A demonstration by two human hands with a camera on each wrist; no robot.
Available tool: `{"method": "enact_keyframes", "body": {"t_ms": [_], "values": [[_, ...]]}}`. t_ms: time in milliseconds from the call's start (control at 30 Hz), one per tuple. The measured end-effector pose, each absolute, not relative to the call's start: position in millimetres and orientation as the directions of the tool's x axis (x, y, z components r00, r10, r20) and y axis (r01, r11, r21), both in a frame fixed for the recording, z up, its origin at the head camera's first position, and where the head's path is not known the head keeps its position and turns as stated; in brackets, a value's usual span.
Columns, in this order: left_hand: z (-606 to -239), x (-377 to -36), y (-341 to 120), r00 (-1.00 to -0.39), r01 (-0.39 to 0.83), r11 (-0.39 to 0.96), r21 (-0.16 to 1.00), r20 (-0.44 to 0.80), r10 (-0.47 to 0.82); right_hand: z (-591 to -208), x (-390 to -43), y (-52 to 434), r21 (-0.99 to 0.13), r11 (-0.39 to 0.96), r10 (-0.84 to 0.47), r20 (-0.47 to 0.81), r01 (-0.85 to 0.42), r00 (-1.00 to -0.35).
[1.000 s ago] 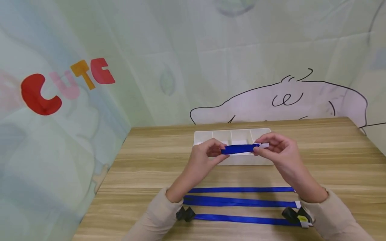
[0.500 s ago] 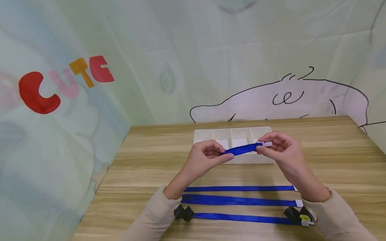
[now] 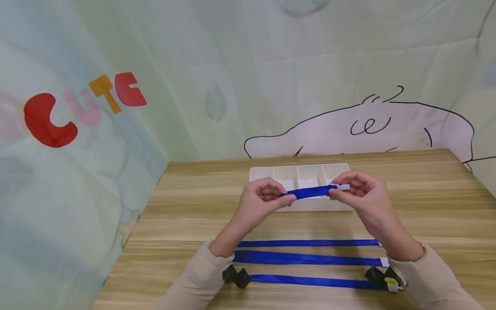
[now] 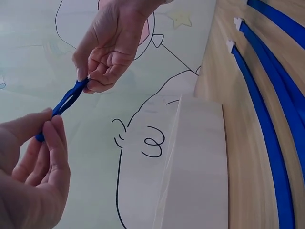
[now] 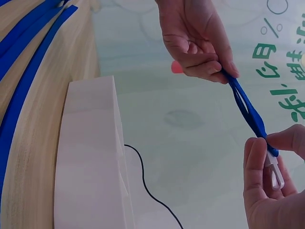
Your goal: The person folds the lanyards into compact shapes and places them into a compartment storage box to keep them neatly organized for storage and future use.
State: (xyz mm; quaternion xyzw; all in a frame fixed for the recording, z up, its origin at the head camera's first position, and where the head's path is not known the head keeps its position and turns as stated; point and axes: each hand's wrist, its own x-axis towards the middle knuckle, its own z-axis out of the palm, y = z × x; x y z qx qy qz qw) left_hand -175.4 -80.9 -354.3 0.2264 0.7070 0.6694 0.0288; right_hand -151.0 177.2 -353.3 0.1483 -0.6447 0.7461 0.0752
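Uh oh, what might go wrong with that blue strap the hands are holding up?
The held blue strap has a gap between its layers, so it might spring open if the left hand or right hand loosens its pinch. If both let go, it could drop, maybe hitting the white tray behind it in the head view. Low wrists might also nudge the blue straps lying on the table.

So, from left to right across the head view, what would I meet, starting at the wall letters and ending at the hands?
Red letter C → pink letter U → orange letter T → red letter E → left hand → held blue strap → right hand.
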Motion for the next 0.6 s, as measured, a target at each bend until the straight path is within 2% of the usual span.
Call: {"method": "enact_keyframes", "body": {"t_ms": [300, 600], "values": [[-354, -172, -74, -0.948, 0.264, 0.036, 0.964, 0.252, 0.194, -354, -150, 174, -0.936, -0.143, -0.024, 0.329, -0.322, -0.944], [-353, -172, -69, -0.956, 0.244, -0.051, 0.969, 0.249, 0.158, -354, -149, 171, -0.933, -0.128, 0.018, 0.336, -0.336, -0.942]]}}
